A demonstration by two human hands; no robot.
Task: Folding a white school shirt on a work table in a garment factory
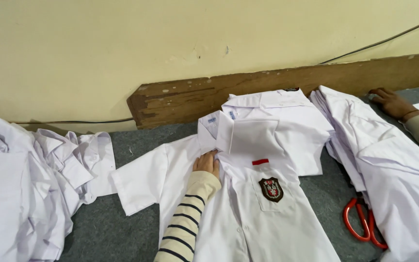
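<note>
Head view: the left hand, in a cream sleeve with dark stripes, lies flat and open on the chest of a white short-sleeved school shirt, fingers pressed just below the collar, gripping nothing. The shirt is spread face-up at the middle of the grey felt table, its breast pocket badge and red strip showing. The right hand is out of view. A folded white shirt lies behind it toward the far edge. A heap of white shirts fills the left edge. Red-handled scissors sit beside another shirt pile at the right edge, where another person's hand rests.
</note>
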